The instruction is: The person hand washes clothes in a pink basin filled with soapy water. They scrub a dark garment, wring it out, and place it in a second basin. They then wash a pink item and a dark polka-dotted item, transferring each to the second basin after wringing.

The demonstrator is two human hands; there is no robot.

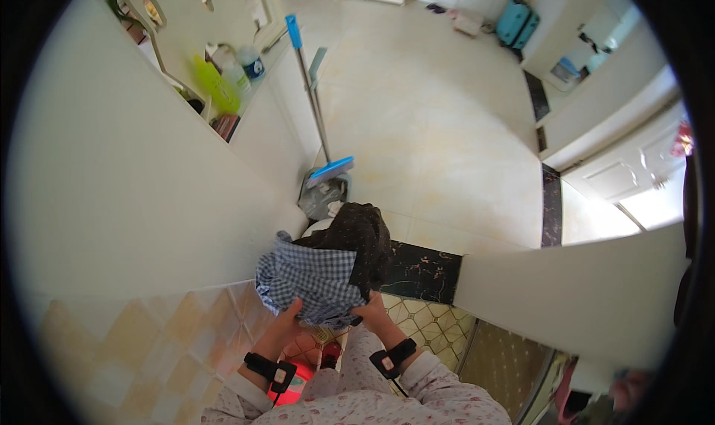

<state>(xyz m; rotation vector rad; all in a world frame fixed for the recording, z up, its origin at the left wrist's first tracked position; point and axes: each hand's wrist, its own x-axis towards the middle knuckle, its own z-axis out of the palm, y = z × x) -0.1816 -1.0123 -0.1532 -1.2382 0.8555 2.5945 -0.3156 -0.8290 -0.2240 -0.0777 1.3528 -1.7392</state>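
Before my body I carry a bundle of cloth in both hands. One part is a blue-and-white checked garment [313, 277]; the other is a dark, finely dotted garment [366, 235] bunched up behind and to its right. My left hand [286, 318] grips the near left side of the checked cloth, thumb on top. At the near right, my right hand [373, 312] grips the bundle where the two cloths meet. Most fingers of both hands are hidden under the fabric. Each wrist wears a black strap with a small device.
A lined trash bin [324, 198] and a blue broom [330, 171] stand beyond the bundle, beside the left wall. A dark marble threshold [422, 271] crosses the doorway. Bottles [249, 62] line a ledge. A red plastic basin [295, 388] sits low by my legs. A teal suitcase [515, 24] stands far off.
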